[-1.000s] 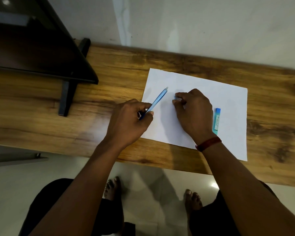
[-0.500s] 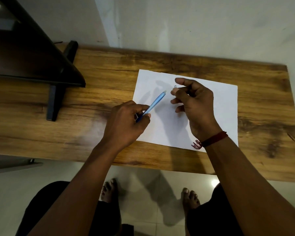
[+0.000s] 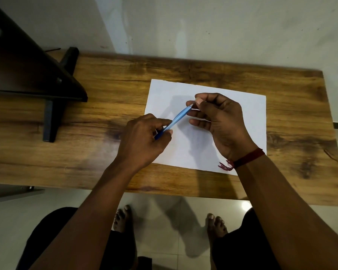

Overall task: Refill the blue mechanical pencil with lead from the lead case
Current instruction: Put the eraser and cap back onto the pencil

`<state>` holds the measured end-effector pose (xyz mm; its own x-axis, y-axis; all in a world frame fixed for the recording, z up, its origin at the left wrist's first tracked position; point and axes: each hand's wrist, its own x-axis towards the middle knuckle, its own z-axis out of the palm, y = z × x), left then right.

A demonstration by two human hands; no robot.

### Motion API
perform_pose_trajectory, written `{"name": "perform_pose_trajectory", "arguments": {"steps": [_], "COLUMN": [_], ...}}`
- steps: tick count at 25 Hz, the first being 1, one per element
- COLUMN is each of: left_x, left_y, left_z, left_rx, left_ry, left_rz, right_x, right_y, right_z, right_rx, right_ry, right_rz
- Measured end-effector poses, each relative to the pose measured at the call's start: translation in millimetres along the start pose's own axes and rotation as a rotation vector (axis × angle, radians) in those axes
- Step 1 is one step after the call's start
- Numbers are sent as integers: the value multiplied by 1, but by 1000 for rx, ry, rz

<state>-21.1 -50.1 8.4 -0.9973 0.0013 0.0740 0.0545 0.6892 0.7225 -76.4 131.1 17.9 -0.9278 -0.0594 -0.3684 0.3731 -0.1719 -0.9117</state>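
The left-hand grip (image 3: 142, 141) holds the blue mechanical pencil (image 3: 177, 118) low, the right-hand grip (image 3: 220, 121) pinches its upper tip, above the paper (image 3: 250, 117).

No text, label, brand, number or sign can be read anywhere in this view. The slim blue plastic mechanical pencil (image 3: 179, 116), its far end pointing toward 1 o'clock, is too small and blurred for any print on its barrel to be made out.
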Motion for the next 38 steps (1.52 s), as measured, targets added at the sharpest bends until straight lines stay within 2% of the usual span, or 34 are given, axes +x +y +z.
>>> {"name": "perform_pose_trajectory", "arguments": {"steps": [9,21,26,32,34,38], "left_x": [2,1,-7,-21,-28,-47], "left_y": [3,12,18,30,33,23], "left_z": [3,9,9,-1,0,5], "left_rx": [2,27,37,-18,12,91], "left_ry": [-5,-21,-30,74,72,50], "left_rz": [10,91,81,104,121,11], "right_x": [2,-8,-25,-53,-60,-67], "right_y": [1,3,8,16,16,4], "right_z": [-4,-4,7,29,29,2], "right_rx": [-35,116,179,48,65,204], "right_ry": [2,62,117,22,32,113], "right_rz": [-16,-4,-72,-252,-227,-109]}}
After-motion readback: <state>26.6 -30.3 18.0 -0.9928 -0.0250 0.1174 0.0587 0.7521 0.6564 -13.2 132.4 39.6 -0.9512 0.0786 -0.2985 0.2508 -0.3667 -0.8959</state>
